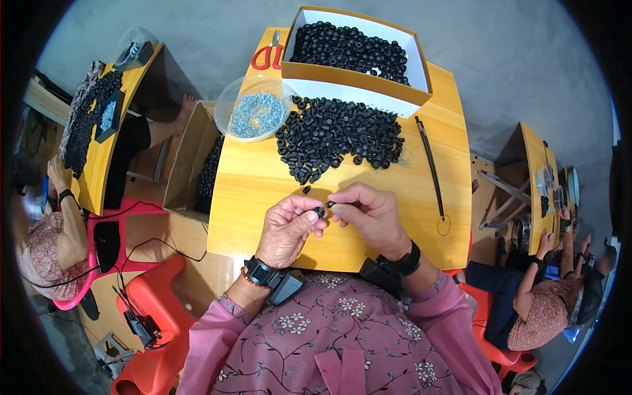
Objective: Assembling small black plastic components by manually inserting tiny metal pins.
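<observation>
Close together over the near part of the yellow table (pixel 250 210) are both my hands. My left hand (pixel 283 230) pinches a small round black part (pixel 320 212) with a hole in it, between thumb and fingers. In my right hand (pixel 372 220), thumb and forefinger pinch another small dark piece (pixel 330 205), mostly hidden by the fingertips. The two pieces are slightly apart. Just beyond my fingers lies a single loose black piece (pixel 306 189). Behind it spreads a heap of small black plugs and rings (pixel 342 135).
A brown-edged white box (pixel 424 72) of round black parts stands at the back, with red-handled scissors (pixel 266 58) beside it. A clear tub (pixel 227 105) holds small bluish pieces. A thin black stick (pixel 431 168) lies right. A cardboard carton (pixel 181 171) stands left. Other people work at side tables.
</observation>
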### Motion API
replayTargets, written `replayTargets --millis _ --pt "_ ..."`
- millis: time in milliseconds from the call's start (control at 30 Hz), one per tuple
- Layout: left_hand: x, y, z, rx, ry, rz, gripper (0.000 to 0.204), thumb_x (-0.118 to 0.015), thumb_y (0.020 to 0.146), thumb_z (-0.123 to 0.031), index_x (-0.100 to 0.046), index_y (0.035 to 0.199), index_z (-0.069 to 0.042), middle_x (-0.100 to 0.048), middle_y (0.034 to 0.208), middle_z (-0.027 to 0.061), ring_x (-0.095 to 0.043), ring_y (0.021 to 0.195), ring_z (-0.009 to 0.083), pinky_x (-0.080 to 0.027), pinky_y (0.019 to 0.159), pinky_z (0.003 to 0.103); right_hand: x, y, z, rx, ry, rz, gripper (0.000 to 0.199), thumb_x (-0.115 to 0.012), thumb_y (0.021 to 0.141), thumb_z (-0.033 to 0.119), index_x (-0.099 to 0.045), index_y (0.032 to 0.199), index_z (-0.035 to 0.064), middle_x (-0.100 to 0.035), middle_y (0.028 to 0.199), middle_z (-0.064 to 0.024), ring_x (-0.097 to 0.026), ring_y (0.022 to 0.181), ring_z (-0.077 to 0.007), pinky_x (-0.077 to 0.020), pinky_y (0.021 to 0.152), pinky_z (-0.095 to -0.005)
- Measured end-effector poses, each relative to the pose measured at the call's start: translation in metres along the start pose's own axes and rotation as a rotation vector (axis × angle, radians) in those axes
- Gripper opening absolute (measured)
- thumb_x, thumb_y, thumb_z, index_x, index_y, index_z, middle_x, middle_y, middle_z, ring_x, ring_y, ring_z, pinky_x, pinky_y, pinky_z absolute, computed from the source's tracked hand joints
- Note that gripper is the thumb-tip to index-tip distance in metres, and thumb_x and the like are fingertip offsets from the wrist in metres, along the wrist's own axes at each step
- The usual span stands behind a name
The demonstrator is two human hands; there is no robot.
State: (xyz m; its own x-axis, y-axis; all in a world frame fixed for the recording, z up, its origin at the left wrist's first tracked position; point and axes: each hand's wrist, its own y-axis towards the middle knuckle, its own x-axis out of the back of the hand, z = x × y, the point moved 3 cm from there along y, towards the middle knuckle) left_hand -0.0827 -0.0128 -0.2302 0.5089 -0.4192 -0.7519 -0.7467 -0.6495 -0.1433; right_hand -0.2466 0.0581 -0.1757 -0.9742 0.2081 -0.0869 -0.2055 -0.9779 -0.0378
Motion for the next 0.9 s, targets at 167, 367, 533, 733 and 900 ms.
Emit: replayTargets --millis 167,367,533,733,900 --pt "-0.0010 0.0007 0.0017 -0.024 0.021 -0.002 0.016 -0.063 0.097 -0.001 -0.063 0.112 0.001 -0.071 0.100 0.0112 -0.069 0.084 0.0160 -0.056 0.072 0.028 -0.0056 0.0007 0.0032 0.101 -0.190 -0.006 0.015 -0.068 0.092 0.000 -0.070 0.107 -0.0033 -0.064 0.088 -0.0045 -0.064 0.079 -0.0098 -0.0507 0.067 -0.0230" --pt "-0.0014 -0.0003 0.0044 -0.101 0.078 -0.012 0.015 -0.063 0.096 0.000 -0.063 0.111 0.002 -0.071 0.098 0.0113 -0.068 0.083 0.0152 -0.056 0.072 0.028 -0.0085 0.0015 0.0040 0.144 -0.280 -0.018 0.014 -0.069 0.089 -0.001 -0.069 0.103 -0.0028 -0.062 0.082 -0.0058 -0.062 0.073 -0.0119 -0.0488 0.063 -0.0250" --pt "-0.0022 -0.0009 0.0054 -0.111 0.136 -0.026 0.015 -0.063 0.097 -0.001 -0.063 0.111 0.003 -0.070 0.097 0.0107 -0.068 0.083 0.0146 -0.057 0.072 0.027 -0.0081 0.0007 0.0052 0.159 -0.317 -0.019 0.014 -0.069 0.088 -0.001 -0.070 0.102 -0.0017 -0.062 0.081 -0.0059 -0.062 0.071 -0.0125 -0.0484 0.061 -0.0256" --pt "-0.0012 -0.0015 0.0073 -0.110 0.149 -0.040 0.016 -0.063 0.097 -0.001 -0.063 0.112 0.002 -0.071 0.097 0.0102 -0.069 0.083 0.0144 -0.057 0.072 0.027 -0.0086 0.0010 0.0073 0.146 -0.341 -0.007 0.013 -0.068 0.089 -0.001 -0.070 0.102 -0.0011 -0.062 0.081 -0.0061 -0.062 0.071 -0.0131 -0.0491 0.062 -0.0258" --pt "-0.0010 -0.0020 0.0086 -0.116 0.170 -0.053 0.017 -0.064 0.096 0.000 -0.063 0.113 0.002 -0.071 0.097 0.0096 -0.069 0.083 0.0138 -0.057 0.073 0.027 -0.0079 0.0014 0.0081 0.149 -0.356 0.007 0.013 -0.066 0.090 -0.001 -0.071 0.102 0.0000 -0.063 0.081 -0.0065 -0.063 0.071 -0.0139 -0.0495 0.062 -0.0265"
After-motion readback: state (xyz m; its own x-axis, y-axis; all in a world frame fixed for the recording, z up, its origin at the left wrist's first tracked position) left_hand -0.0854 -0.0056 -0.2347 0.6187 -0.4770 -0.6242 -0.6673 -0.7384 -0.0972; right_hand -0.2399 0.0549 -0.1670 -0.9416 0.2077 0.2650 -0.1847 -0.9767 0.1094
